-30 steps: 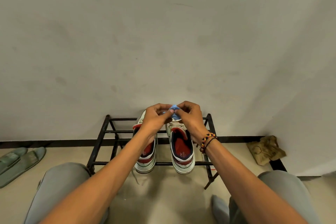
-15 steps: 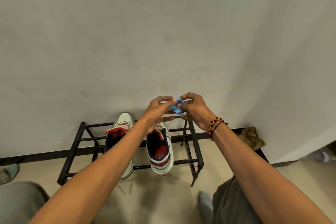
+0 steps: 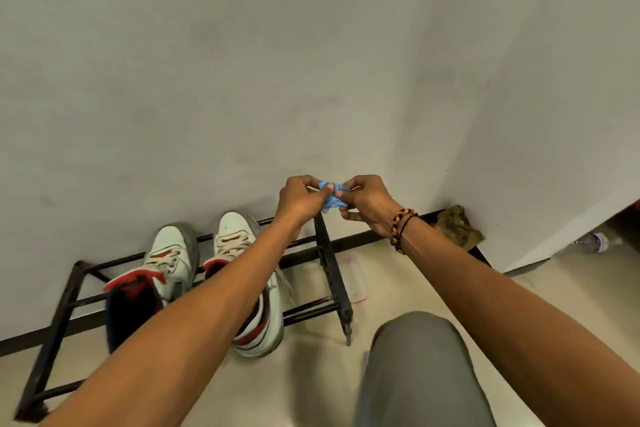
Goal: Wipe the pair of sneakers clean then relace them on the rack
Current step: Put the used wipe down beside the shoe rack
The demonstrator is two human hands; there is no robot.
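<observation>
Here, cloth (image 3: 330, 197) (blue) pinched between both hands.

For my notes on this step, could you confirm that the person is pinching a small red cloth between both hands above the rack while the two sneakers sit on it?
Not quite: the cloth is blue, not red, as the head view shows. The rest holds. The left hand and right hand both pinch it above the rack, and the two sneakers sit on it.
</observation>
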